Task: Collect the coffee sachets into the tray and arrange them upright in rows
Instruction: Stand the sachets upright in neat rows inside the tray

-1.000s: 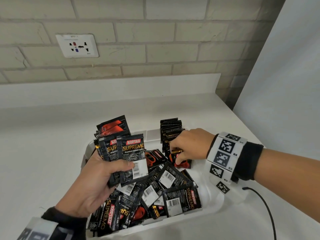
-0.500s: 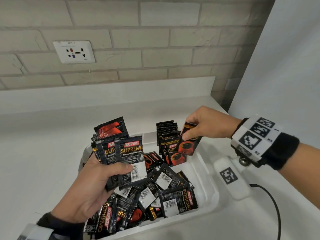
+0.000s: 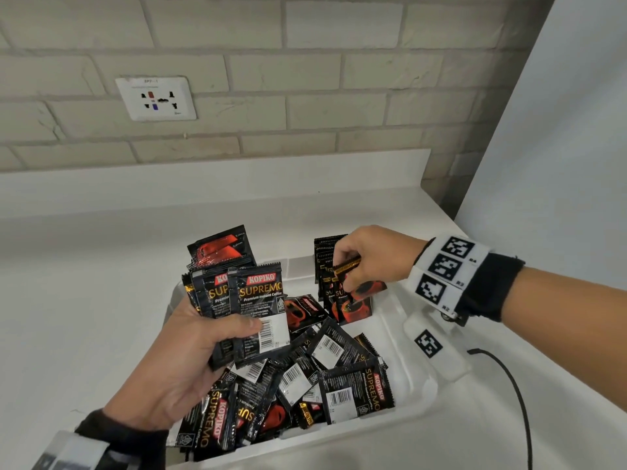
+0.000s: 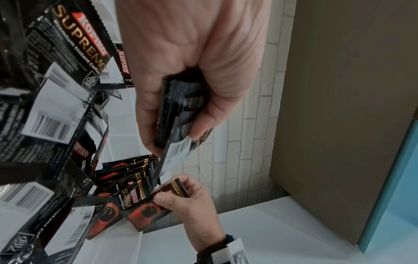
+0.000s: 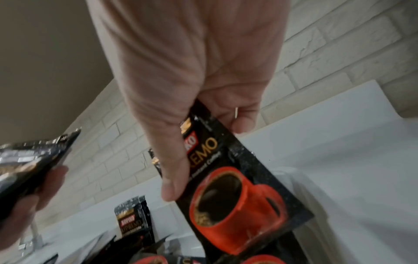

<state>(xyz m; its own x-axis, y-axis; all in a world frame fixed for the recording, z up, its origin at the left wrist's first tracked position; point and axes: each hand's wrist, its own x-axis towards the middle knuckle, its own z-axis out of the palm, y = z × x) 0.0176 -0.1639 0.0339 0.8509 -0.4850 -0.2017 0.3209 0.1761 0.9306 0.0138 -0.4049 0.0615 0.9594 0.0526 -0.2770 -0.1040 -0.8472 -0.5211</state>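
Right hand [image 3: 373,257] has lowered its pinched sachet [image 3: 361,286] rowward; left hand [image 3: 190,361] grips a stack [image 3: 251,300].

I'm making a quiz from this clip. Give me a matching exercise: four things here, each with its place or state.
Things:
1. left hand
2. right hand
3. tray
4. wall socket

Places or states:
A. on the brick wall
B. pinches one sachet by its top
C. grips a fanned bunch of sachets
D. holds a loose heap of sachets

Pairs: 1-C, 2-B, 3-D, 4-A
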